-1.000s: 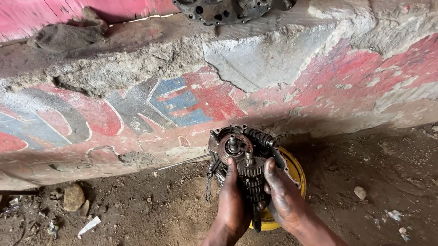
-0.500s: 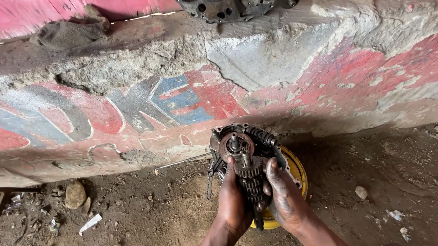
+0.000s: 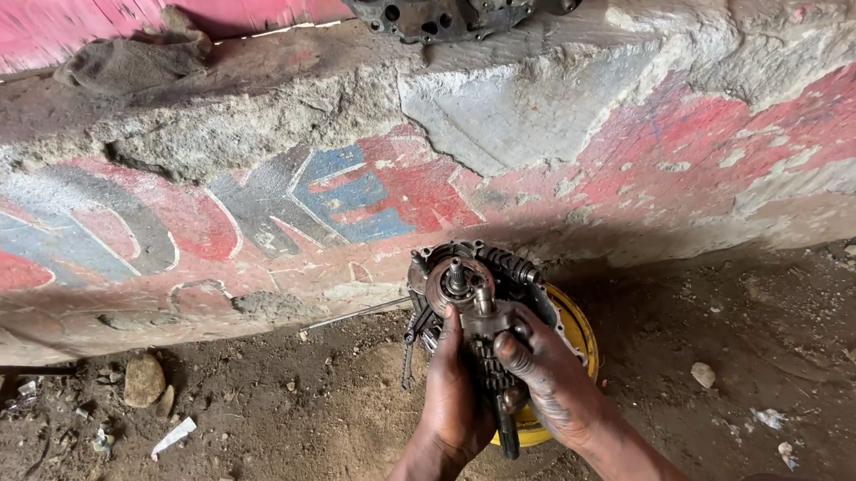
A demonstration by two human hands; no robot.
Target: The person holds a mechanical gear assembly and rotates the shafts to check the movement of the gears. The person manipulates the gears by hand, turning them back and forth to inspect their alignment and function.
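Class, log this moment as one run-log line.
left hand: grips gear assembly | right hand: grips same | under it: yellow bowl | behind: painted concrete wall

1. The wall (image 3: 247, 133) is grey concrete with chipped paint: red patches, blue and grey letter shapes outlined in white.
2. The gear assembly (image 3: 475, 306) is dark grey metal, black with grease.
3. The bowl (image 3: 574, 326) under it is yellow.
4. The left hand (image 3: 455, 390) and right hand (image 3: 547, 376) are smeared with black grease.
5. The ground (image 3: 292, 433) is brown dirt.
6. The rag (image 3: 131, 61) is dull grey-brown.
7. The casing (image 3: 454, 0) on top is dark grey.
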